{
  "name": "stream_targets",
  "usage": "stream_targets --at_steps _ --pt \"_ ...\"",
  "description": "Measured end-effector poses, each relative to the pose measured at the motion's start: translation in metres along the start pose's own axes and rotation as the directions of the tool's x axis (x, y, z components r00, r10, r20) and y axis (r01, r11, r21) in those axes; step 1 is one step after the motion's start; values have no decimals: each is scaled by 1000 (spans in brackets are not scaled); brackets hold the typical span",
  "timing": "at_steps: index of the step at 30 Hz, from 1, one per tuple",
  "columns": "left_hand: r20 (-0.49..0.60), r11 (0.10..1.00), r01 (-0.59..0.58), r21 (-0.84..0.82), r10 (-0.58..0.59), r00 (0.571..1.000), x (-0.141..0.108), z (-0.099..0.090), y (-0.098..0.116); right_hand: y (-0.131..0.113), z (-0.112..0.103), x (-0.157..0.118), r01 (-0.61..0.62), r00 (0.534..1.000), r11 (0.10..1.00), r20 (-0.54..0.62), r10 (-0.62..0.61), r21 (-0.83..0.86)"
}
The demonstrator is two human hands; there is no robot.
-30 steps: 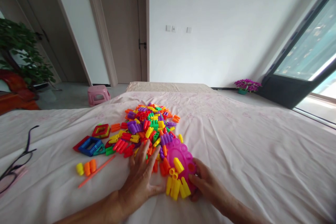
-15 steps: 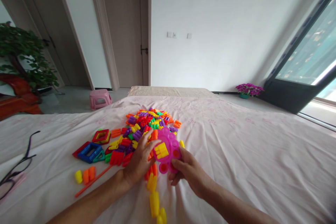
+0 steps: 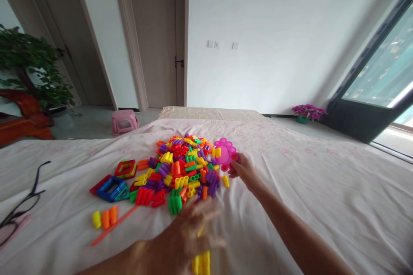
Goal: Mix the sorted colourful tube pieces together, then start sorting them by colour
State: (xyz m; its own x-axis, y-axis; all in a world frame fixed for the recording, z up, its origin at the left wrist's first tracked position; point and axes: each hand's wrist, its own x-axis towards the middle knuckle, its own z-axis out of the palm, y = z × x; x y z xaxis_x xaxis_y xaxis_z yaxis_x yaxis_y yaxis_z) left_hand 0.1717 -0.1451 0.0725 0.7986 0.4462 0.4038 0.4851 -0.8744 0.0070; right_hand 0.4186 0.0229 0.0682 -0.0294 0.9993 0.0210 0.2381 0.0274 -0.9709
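In my right hand (image 3: 243,172) is a pink flower-shaped plastic piece (image 3: 222,154), gripped by its near right edge. A yellow block (image 3: 216,153) shows at its left side. The piece is raised at the right side of a heap of colourful tube-shaped plastic blocks (image 3: 183,163). My left hand (image 3: 190,227) is blurred by motion, its fingers spread, in front of the heap. Yellow blocks (image 3: 202,264) lie below its fingers, partly hidden by the hand; I cannot tell whether it touches them. A loose yellow block (image 3: 226,181) lies beside the heap.
Left of the heap are flat frame-shaped tiles (image 3: 111,188), orange blocks (image 3: 109,217), a thin orange stick (image 3: 114,227) and eyeglasses (image 3: 19,212). A wrinkled pale cloth (image 3: 306,193) covers the surface. A pink stool (image 3: 124,121) stands beyond.
My right hand has carried the pink flower-shaped piece forward and to the right. My left hand has let go of it and moved back toward me, over the yellow blocks.
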Motion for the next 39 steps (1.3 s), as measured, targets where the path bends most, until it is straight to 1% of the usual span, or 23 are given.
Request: stream_targets --at_steps 1,2,4,6,8,9,11,13,15,18,20,22,25,29,31,34,37,39 --pt "11 996 -89 19 89 996 -1 6 11 5 -5 2 -12 1000 1000 8 12 -11" --pt "22 989 -142 38 141 990 -1 12 18 8 -9 3 -20 1000 999 15 20 -25" --pt "20 982 -175 69 174 985 0 22 20 14 -17 3 -29 1000 998 8 30 -62" --pt "14 983 -166 79 166 986 1 27 11 18 -23 2 -38 999 992 -24 36 -117" --pt "-13 985 -115 131 118 993 1 27 -3 22 -27 -2 -51 998 985 -39 45 -166" --pt "-46 983 -58 176 67 997 0 26 -9 23 -29 -4 -62 998 982 -22 59 -177" --pt "-118 962 101 253 -73 990 -6 24 -19 26 -30 -11 -84 994 984 56 94 -156" --pt "-138 934 232 271 -201 970 -15 24 -23 28 -28 -18 -108 979 989 164 123 -100" --pt "-112 911 315 267 -295 949 -25 25 -23 28 -23 -25 -130 959 990 245 141 -59" --pt "-137 860 433 269 -411 901 -34 29 -24 25 -10 -34 -140 944 990 298 143 -30" --pt "-164 830 498 251 -471 867 -33 32 -27 21 1 -40 -134 934 991 334 126 2" --pt "-190 822 529 213 -496 847 -26 35 -33 15 12 -47 -132 922 990 372 107 42" --pt "-214 829 542 137 -509 834 -13 39 -43 7 25 -58 -128 926 987 369 84 96" --pt "-257 851 523 51 -495 830 1 42 -55 6 33 -66 -119 936 979 348 56 164" --pt "-303 853 521 6 -495 814 7 43 -62 6 35 -68 -118 942 975 332 50 189" --pt "-373 836 545 -63 -526 764 17 41 -75 0 37 -68 -115 948 971 315 44 208" --pt "-441 821 558 -122 -548 711 29 34 -91 -15 42 -64 -97 957 973 287 34 208" --pt "-481 813 561 -155 -558 676 37 28 -105 -28 46 -56 -56 961 979 277 0 193"
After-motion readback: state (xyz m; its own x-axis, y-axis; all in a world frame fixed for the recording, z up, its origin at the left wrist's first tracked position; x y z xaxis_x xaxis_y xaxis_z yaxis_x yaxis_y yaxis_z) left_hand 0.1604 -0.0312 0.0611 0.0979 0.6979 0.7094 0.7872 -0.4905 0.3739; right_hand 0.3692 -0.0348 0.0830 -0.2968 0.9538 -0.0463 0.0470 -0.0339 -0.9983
